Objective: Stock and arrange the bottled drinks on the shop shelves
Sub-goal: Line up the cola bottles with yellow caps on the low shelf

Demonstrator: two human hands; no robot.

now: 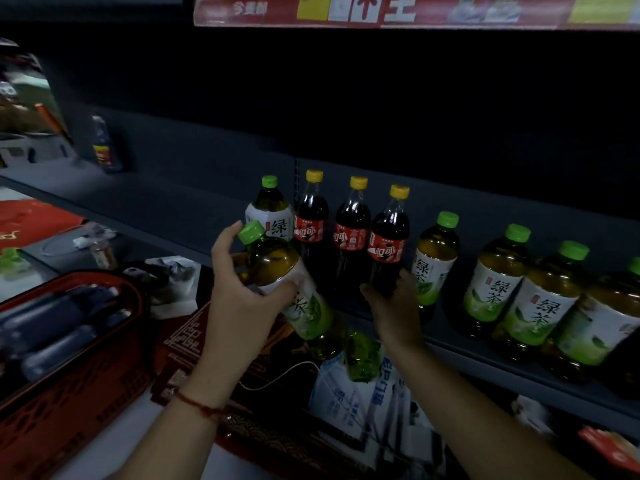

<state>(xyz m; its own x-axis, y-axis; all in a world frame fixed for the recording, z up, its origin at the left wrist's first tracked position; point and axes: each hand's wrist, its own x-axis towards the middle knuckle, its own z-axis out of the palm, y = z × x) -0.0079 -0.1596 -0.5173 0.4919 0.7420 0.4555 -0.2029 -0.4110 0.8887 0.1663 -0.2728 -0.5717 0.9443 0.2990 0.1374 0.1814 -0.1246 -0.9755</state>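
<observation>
Left hand: the left hand (242,292) grips a green-capped plastic bottle of amber green tea with a white and green label (287,282); the fingers curl round its shoulder, the thumb lies across the top of the label, and the index fingertip reaches up beside the cap.
Held bottle: it is tilted, cap up and to the left, base down and to the right, in front of the shelf edge and off the shelf.
Right hand: the right hand (394,306) reaches to the lower part of the nearest yellow-capped cola bottle with a red label (388,240); its fingers wrap round the dark base, though the light is too dim to show how firmly.
Cola row: two more yellow-capped cola bottles (349,233) stand upright just left of the right fingers, side by side.
Behind the left fingers: one upright green tea bottle (268,209) stands on the dark grey metal shelf (519,368), just beyond the held cap.
Right of the right fingers: a row of upright green tea bottles (498,275) runs to the frame edge, close together.
Below the hands: a dark red patterned box (104,386) and a white and blue plastic pack (349,393) lie under the wrists.
Left wrist: a thin red string bracelet (197,405).
</observation>
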